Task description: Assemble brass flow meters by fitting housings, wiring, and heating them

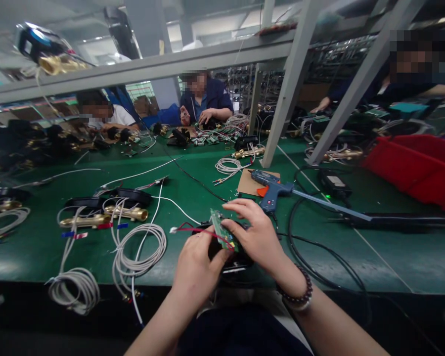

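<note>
Near the front edge of the green bench, a green circuit board (222, 232) stands tilted over a black housing (241, 262). My left hand (198, 257) grips the board's lower end, its thumb near the yellow part, and its other fingers are partly hidden behind the board. Red wires with a white plug (173, 230) run from the board across my left hand. The thumb of my right hand (254, 232) presses on the board's right face, with the fingers stretched above it. A white cable reaches the housing from the left.
A blue glue gun (272, 190) lies on cardboard (246, 184), right of centre. Brass fittings (85, 221) with coiled grey cables (141, 249) lie at left. A red bin (415, 168) stands at right. Metal posts (287, 89) rise beyond; several people sit at the far side.
</note>
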`<state>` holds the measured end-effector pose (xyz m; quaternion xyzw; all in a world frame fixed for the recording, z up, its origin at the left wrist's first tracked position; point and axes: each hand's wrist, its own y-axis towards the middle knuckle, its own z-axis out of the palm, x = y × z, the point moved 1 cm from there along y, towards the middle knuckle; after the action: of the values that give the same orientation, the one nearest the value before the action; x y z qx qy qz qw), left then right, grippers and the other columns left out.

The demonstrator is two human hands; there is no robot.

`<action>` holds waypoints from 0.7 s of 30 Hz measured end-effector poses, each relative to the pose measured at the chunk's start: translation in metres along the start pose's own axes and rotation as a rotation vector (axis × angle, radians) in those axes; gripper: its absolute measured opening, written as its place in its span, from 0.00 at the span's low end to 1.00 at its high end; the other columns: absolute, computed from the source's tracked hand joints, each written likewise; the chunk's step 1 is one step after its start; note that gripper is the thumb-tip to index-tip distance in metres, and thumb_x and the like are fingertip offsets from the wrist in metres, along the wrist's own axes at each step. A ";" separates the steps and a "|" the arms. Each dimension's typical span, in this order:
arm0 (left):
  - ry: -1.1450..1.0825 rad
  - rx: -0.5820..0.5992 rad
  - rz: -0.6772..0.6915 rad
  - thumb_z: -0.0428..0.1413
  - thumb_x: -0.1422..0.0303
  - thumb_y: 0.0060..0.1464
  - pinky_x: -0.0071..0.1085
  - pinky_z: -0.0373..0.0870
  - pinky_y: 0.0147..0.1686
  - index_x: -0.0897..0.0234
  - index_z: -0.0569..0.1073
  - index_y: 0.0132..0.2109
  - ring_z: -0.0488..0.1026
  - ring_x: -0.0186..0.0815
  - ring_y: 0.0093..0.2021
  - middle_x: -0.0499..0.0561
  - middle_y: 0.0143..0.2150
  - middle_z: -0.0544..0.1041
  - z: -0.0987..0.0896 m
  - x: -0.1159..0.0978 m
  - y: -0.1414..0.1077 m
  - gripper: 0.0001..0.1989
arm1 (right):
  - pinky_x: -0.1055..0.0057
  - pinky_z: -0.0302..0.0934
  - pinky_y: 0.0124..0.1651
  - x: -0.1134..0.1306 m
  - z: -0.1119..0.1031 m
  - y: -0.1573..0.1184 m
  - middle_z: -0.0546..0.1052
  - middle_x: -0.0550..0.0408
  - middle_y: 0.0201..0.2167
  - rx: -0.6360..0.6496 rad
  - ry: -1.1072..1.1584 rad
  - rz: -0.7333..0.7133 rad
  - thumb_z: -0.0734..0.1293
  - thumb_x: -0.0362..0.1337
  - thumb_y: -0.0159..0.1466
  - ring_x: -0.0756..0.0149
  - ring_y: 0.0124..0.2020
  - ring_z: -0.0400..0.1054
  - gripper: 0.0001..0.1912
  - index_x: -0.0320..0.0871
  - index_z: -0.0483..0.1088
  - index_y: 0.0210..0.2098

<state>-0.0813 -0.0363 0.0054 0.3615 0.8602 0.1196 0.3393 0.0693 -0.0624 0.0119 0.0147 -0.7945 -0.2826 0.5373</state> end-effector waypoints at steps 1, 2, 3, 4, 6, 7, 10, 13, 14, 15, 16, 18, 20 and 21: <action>-0.040 0.014 -0.076 0.58 0.73 0.49 0.33 0.71 0.37 0.61 0.68 0.49 0.74 0.40 0.39 0.51 0.40 0.77 0.001 0.000 0.001 0.18 | 0.62 0.62 0.49 0.002 -0.002 -0.004 0.73 0.49 0.43 0.035 -0.010 -0.004 0.64 0.48 0.63 0.59 0.47 0.66 0.15 0.46 0.74 0.42; -0.080 0.020 -0.149 0.60 0.74 0.48 0.33 0.71 0.37 0.60 0.68 0.48 0.74 0.39 0.39 0.50 0.40 0.77 0.001 0.000 0.002 0.19 | 0.62 0.63 0.50 0.003 -0.003 -0.008 0.74 0.48 0.42 0.096 0.020 -0.005 0.62 0.50 0.64 0.59 0.46 0.67 0.18 0.46 0.74 0.42; -0.117 0.021 -0.209 0.60 0.74 0.46 0.33 0.71 0.38 0.60 0.68 0.48 0.74 0.39 0.40 0.49 0.40 0.77 0.000 0.000 0.003 0.20 | 0.62 0.63 0.50 0.004 -0.005 -0.012 0.74 0.48 0.43 0.159 0.062 -0.001 0.61 0.53 0.64 0.59 0.46 0.67 0.21 0.45 0.73 0.45; -0.150 0.021 -0.249 0.61 0.75 0.45 0.34 0.71 0.39 0.60 0.69 0.47 0.74 0.39 0.40 0.48 0.40 0.77 0.000 -0.001 0.003 0.20 | 0.62 0.63 0.51 0.005 -0.006 -0.015 0.73 0.48 0.46 0.209 0.104 0.008 0.62 0.55 0.62 0.59 0.47 0.67 0.24 0.45 0.72 0.48; -0.201 0.007 -0.287 0.62 0.75 0.43 0.33 0.71 0.39 0.60 0.69 0.45 0.75 0.38 0.39 0.48 0.39 0.77 0.000 -0.003 0.002 0.20 | 0.62 0.62 0.52 0.004 -0.009 -0.018 0.71 0.47 0.51 0.276 0.188 0.036 0.63 0.59 0.59 0.57 0.50 0.66 0.32 0.45 0.68 0.53; -0.216 -0.010 -0.299 0.62 0.74 0.43 0.33 0.71 0.39 0.60 0.70 0.45 0.75 0.38 0.39 0.47 0.39 0.77 0.001 -0.003 0.002 0.19 | 0.61 0.61 0.54 0.003 -0.011 -0.019 0.70 0.47 0.53 0.309 0.235 0.043 0.61 0.61 0.59 0.57 0.52 0.65 0.33 0.45 0.67 0.55; -0.228 -0.066 -0.339 0.63 0.71 0.43 0.34 0.71 0.41 0.60 0.70 0.44 0.74 0.38 0.40 0.48 0.39 0.77 0.003 -0.004 0.001 0.19 | 0.57 0.52 0.61 0.002 -0.017 -0.020 0.66 0.49 0.57 0.459 0.342 0.026 0.51 0.58 0.66 0.57 0.58 0.59 0.31 0.46 0.65 0.57; -0.232 -0.110 -0.331 0.64 0.68 0.41 0.36 0.71 0.41 0.61 0.70 0.44 0.74 0.39 0.39 0.48 0.39 0.77 0.005 -0.004 0.002 0.20 | 0.56 0.45 0.64 0.004 -0.022 -0.020 0.61 0.48 0.61 0.548 0.210 -0.053 0.58 0.59 0.63 0.57 0.62 0.52 0.34 0.46 0.59 0.61; -0.229 -0.118 -0.326 0.64 0.68 0.41 0.36 0.72 0.40 0.62 0.70 0.44 0.74 0.39 0.38 0.49 0.38 0.77 0.005 -0.004 0.003 0.20 | 0.56 0.45 0.64 0.004 -0.023 -0.020 0.60 0.47 0.62 0.572 0.155 -0.084 0.63 0.61 0.58 0.55 0.63 0.51 0.40 0.45 0.56 0.62; -0.216 -0.124 -0.322 0.64 0.68 0.41 0.35 0.72 0.39 0.62 0.71 0.43 0.74 0.39 0.38 0.49 0.37 0.77 0.004 -0.004 0.002 0.20 | 0.56 0.46 0.64 0.004 -0.022 -0.020 0.60 0.46 0.61 0.567 0.113 -0.105 0.66 0.61 0.54 0.54 0.63 0.51 0.44 0.45 0.56 0.62; -0.200 -0.123 -0.308 0.64 0.68 0.41 0.35 0.72 0.39 0.62 0.71 0.43 0.74 0.39 0.37 0.49 0.37 0.77 0.004 -0.003 0.002 0.19 | 0.57 0.48 0.64 0.004 -0.021 -0.020 0.61 0.46 0.61 0.540 0.088 -0.107 0.67 0.61 0.52 0.54 0.62 0.53 0.44 0.45 0.58 0.62; -0.155 -0.137 -0.235 0.63 0.68 0.45 0.36 0.72 0.40 0.62 0.71 0.44 0.74 0.40 0.40 0.51 0.39 0.77 0.004 0.000 -0.001 0.17 | 0.59 0.56 0.59 0.000 -0.016 -0.019 0.69 0.46 0.54 0.413 0.097 -0.049 0.67 0.56 0.57 0.56 0.56 0.62 0.33 0.45 0.66 0.56; -0.109 -0.196 -0.099 0.59 0.67 0.50 0.39 0.71 0.45 0.62 0.72 0.44 0.74 0.39 0.41 0.52 0.40 0.77 0.003 0.003 -0.005 0.12 | 0.61 0.65 0.50 -0.006 -0.010 -0.019 0.76 0.48 0.40 0.266 0.193 0.089 0.62 0.52 0.63 0.58 0.43 0.71 0.22 0.42 0.72 0.46; -0.094 -0.222 -0.029 0.57 0.67 0.53 0.41 0.69 0.49 0.62 0.73 0.41 0.74 0.38 0.41 0.52 0.39 0.77 0.003 0.005 -0.008 0.08 | 0.61 0.68 0.44 -0.008 -0.008 -0.018 0.77 0.49 0.35 0.218 0.274 0.171 0.61 0.52 0.64 0.59 0.37 0.72 0.22 0.41 0.74 0.42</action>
<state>-0.0864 -0.0387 -0.0030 0.3147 0.8298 0.1920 0.4189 0.0741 -0.0784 -0.0015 0.0435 -0.7381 -0.1435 0.6578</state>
